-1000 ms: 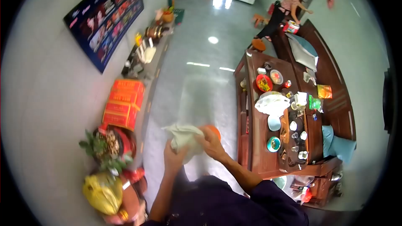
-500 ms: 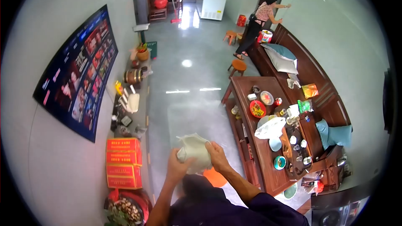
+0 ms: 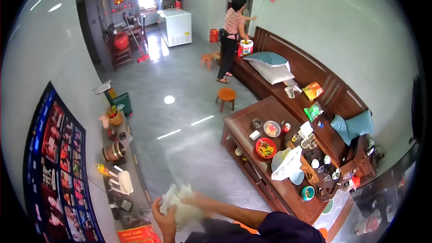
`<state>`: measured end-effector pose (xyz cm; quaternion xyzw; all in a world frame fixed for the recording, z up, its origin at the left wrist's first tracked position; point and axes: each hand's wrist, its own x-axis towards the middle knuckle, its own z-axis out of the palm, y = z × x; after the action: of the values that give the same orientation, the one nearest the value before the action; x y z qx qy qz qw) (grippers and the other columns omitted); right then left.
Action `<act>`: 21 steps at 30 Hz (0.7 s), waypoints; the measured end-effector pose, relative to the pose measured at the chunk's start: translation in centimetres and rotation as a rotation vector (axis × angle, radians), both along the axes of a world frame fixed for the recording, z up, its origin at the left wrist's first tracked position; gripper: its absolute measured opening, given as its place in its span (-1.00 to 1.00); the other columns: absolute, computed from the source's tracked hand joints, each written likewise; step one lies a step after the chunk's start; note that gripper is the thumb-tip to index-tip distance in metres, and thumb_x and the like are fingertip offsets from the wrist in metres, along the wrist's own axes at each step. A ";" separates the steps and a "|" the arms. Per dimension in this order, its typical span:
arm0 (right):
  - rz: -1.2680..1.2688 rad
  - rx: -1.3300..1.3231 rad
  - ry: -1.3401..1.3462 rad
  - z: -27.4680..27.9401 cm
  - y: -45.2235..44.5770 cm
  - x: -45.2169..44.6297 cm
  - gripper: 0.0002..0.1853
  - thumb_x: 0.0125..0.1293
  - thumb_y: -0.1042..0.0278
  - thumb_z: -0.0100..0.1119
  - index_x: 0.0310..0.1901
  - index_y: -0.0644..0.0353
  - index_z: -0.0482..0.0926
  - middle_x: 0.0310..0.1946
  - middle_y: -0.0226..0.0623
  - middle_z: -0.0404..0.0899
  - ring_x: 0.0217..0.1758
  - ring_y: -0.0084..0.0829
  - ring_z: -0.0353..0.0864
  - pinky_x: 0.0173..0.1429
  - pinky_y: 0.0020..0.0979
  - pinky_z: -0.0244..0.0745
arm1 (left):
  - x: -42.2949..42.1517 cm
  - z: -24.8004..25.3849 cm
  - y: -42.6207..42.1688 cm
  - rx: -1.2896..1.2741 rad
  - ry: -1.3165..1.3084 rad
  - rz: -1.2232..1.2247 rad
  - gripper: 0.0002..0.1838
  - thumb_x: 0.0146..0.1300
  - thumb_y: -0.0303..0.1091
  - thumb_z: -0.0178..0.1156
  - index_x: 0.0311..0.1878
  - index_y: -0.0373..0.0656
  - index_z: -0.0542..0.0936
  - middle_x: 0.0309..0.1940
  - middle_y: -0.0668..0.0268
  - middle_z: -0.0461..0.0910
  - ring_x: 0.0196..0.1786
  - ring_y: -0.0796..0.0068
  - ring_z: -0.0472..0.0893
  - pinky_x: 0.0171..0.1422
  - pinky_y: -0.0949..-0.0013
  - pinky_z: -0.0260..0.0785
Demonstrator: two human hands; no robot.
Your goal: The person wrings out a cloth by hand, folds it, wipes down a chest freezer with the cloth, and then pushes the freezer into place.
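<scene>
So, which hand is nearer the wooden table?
Right. Your right hand is on the side of the pale bundle facing the wooden table; your left hand is at the bundle's far side.

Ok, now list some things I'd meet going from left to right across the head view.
Wall screen → red basket → crumpled pale cloth → round orange stool → red bowl of food → red can → green packet → teal cushion at the bench's right end.

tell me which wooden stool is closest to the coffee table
The round orange stool, alone just off the coffee table's far end; the other stools are farther back by the standing person.
</scene>
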<state>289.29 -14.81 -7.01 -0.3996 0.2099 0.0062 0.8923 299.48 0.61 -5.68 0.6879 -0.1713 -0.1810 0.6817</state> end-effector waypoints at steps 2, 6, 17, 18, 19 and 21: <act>-0.048 -0.175 -0.032 0.8 -3.2 2.0 -0.37 0.42 0.19 0.29 0.42 0.21 0.32 0.20 -0.35 0.51 0.24 -0.48 0.48 0.30 -0.32 0.44 | 1.8 -1.1 -1.6 0.141 -0.010 -0.053 -0.50 0.23 -0.45 0.32 0.23 -0.30 0.46 0.00 0.06 0.58 0.02 0.24 0.63 0.13 0.24 0.53; -0.033 -0.176 -0.098 2.4 -8.0 6.2 -0.39 0.44 0.23 0.26 0.42 0.22 0.31 0.20 -0.31 0.51 0.23 -0.45 0.50 0.29 -0.31 0.46 | 5.1 -5.2 -5.1 -0.053 0.338 -0.173 -0.53 0.37 -0.36 0.13 0.31 -0.27 0.40 0.07 0.17 0.56 0.06 0.32 0.60 0.19 0.26 0.49; -0.251 0.032 -0.177 4.2 -22.3 16.7 -0.48 0.44 0.41 0.20 0.37 0.24 0.33 0.06 -0.30 0.59 0.01 -0.48 0.65 0.08 -0.39 0.63 | 16.0 -10.7 -19.2 -0.062 1.005 -0.684 -0.47 0.46 0.11 0.04 0.09 -0.23 0.56 0.09 -0.12 0.58 0.10 -0.21 0.60 0.13 -0.39 0.47; -0.266 0.036 -0.179 4.6 -23.6 17.7 -0.50 0.44 0.42 0.21 0.35 0.25 0.35 0.05 -0.29 0.60 0.02 -0.47 0.66 0.08 -0.38 0.63 | 16.9 -9.6 -20.9 -0.049 1.029 -0.733 -0.54 0.45 -0.07 0.05 0.09 -0.34 0.54 0.04 -0.13 0.62 0.09 -0.19 0.63 0.14 -0.36 0.48; -0.277 0.048 -0.176 4.8 -24.6 18.6 -0.52 0.43 0.42 0.21 0.33 0.26 0.37 0.05 -0.28 0.60 0.02 -0.45 0.67 0.09 -0.37 0.63 | 17.7 -9.3 -22.2 -0.029 1.027 -0.777 -0.53 0.46 -0.07 0.04 0.11 -0.35 0.53 0.02 -0.12 0.63 0.08 -0.18 0.64 0.14 -0.34 0.49; -0.280 0.084 -0.177 5.4 -26.3 20.7 -0.55 0.42 0.43 0.21 0.30 0.27 0.40 0.05 -0.25 0.62 0.03 -0.43 0.68 0.11 -0.36 0.64 | 20.4 -10.2 -25.1 0.024 1.000 -0.863 -0.52 0.48 -0.08 0.01 0.14 -0.36 0.52 -0.03 -0.10 0.66 0.05 -0.17 0.66 0.12 -0.30 0.52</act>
<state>310.03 -41.11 -1.59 -0.3277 0.1837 -0.1446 0.9154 319.89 -24.47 -15.85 0.3980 -0.0926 -0.7375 0.5376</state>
